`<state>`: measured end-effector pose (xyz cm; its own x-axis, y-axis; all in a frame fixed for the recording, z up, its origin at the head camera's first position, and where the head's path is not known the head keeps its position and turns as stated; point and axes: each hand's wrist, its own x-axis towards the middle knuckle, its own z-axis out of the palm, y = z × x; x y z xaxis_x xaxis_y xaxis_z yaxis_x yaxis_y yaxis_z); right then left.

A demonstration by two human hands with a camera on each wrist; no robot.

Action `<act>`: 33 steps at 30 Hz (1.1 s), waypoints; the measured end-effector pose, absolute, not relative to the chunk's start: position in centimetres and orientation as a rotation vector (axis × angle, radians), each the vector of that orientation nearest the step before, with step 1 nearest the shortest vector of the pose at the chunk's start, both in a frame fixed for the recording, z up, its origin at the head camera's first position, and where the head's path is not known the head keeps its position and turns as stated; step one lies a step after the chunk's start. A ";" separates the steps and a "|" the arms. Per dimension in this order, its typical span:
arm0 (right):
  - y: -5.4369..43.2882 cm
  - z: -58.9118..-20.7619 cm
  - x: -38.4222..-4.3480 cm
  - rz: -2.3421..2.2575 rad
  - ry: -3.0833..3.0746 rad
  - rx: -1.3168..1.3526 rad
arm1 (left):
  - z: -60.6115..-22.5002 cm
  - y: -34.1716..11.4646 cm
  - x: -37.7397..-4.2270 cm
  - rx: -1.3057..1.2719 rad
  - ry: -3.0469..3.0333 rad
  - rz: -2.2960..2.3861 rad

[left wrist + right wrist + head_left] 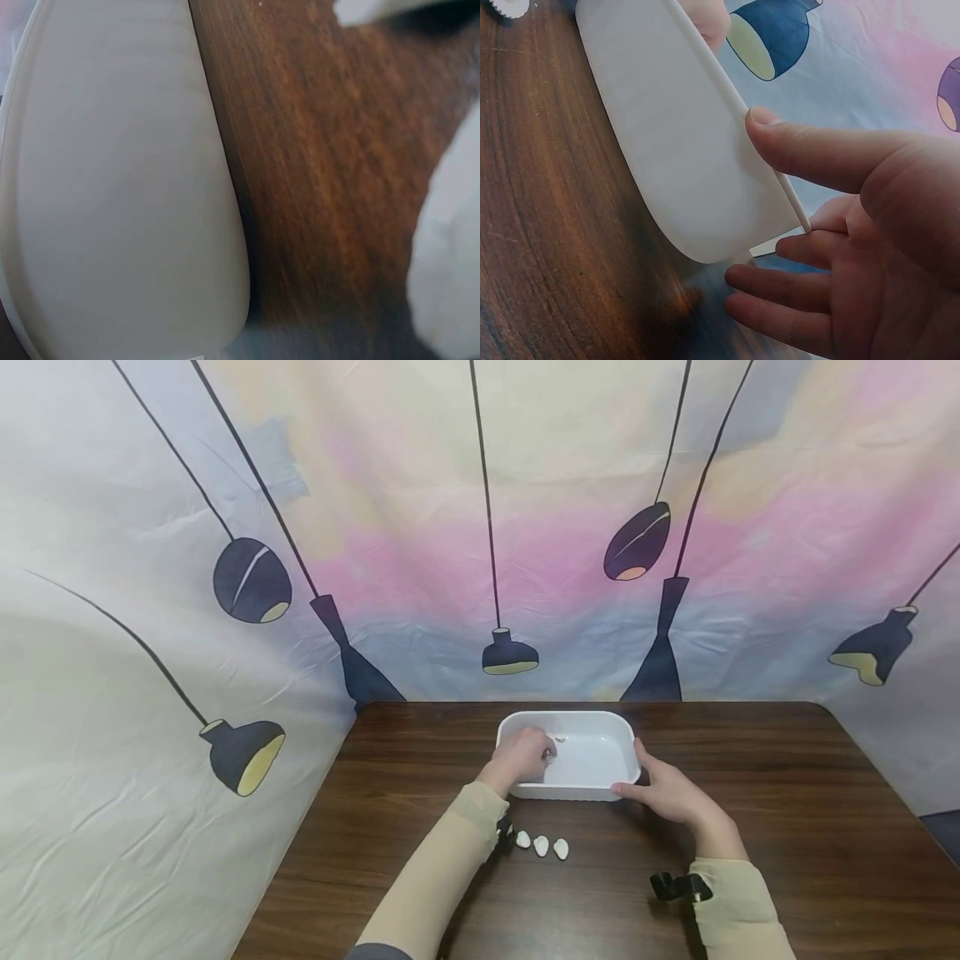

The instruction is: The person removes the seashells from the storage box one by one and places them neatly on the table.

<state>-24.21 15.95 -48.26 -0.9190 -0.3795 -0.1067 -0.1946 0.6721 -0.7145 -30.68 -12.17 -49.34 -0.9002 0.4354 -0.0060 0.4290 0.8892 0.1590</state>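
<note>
A white rectangular tray (577, 792) stands on the table toward its far edge. My left hand (525, 752) reaches over the tray's left end, its fingers curled down inside; I cannot tell whether they pinch anything. Just beyond those fingers, a small pale piece (560, 740) lies on the tray floor. My right hand (671, 789) grips the tray's near right corner, with the thumb (780, 139) on the near rim and the other fingers around the end. Three small white shells (542, 846) lie in a row in front of the tray, beside my left wrist.
The dark wooden table (787, 827) reaches back to a cloth backdrop (420, 635) printed with hanging lamps. Black wrist mounts (678, 887) sit on both sleeves. In the left wrist view, a shell (454, 255) shows large and close, across from the tray's side.
</note>
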 end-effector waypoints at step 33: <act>15.9 -48.3 -24.3 -1.056 2.645 -0.443 | -49.6 -12.3 -30.9 0.706 3.009 0.384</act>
